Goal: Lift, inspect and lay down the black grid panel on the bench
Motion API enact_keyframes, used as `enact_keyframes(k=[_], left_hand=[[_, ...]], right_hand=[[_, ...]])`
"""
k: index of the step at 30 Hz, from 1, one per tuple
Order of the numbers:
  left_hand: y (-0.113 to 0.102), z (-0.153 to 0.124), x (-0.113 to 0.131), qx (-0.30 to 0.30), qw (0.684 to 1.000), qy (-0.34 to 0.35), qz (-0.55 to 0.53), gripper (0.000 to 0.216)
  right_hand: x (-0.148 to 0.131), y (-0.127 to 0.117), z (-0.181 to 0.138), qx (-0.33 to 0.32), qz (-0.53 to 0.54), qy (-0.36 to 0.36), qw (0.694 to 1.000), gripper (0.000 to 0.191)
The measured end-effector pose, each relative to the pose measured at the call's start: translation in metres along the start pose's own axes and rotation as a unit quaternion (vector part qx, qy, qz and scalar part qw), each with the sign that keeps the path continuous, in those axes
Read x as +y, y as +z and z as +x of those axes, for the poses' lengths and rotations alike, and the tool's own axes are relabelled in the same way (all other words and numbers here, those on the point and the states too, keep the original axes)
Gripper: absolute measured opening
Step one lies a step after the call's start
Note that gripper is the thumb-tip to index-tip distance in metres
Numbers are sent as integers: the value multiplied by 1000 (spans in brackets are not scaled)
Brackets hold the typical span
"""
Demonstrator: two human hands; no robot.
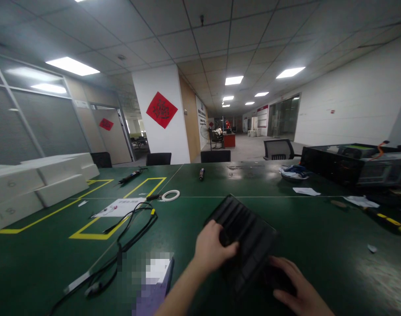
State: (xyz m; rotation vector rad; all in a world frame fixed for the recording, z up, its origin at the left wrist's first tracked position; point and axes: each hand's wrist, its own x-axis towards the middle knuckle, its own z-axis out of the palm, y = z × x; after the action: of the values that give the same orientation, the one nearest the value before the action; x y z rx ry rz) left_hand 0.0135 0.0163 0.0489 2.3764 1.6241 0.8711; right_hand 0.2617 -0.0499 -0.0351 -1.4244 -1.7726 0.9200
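A black ribbed rectangular block (245, 228), like a finned metal part, lies flat on the green table (312, 237) in front of me. My left hand (213, 252) grips its near left edge, fingers curled over the top. My right hand (294, 287) rests at its near right corner, fingers wrapped around that end. Both hands hold the same block.
Black cables (128, 239) trail across the table to the left, beside a paper sheet (119, 207) in a yellow taped square. White foam blocks (39, 182) are stacked far left. A roll of white tape (170, 195), a black equipment case (348, 164) and a yellow-handled tool (386, 219) lie farther off.
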Motion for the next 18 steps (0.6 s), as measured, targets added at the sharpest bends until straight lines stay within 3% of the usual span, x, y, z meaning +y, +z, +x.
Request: enact_keyframes(k=[2, 4, 6, 12, 15, 18], left_hand=[[-24, 18, -32, 5, 990, -84, 117, 43], [-45, 30, -66, -20, 959, -166, 230, 50], [-58, 35, -94, -29, 943, -205, 260, 54], [-59, 25, -136, -62, 926, -242, 283, 53], [-58, 25, -145, -79, 926, -234, 285, 58], [-60, 29, -154, -95, 925, -231, 285, 55]], right_hand=[[3, -2, 3, -42, 13, -5, 999, 59], [5, -2, 6, -64, 19, 17, 998, 58], [7, -1, 7, -75, 18, 34, 996, 60], [-2, -4, 7, -84, 20, 14, 996, 63], [-4, -27, 6, -42, -24, 12, 999, 61], [26, -72, 2, 86, -120, 37, 988, 58]])
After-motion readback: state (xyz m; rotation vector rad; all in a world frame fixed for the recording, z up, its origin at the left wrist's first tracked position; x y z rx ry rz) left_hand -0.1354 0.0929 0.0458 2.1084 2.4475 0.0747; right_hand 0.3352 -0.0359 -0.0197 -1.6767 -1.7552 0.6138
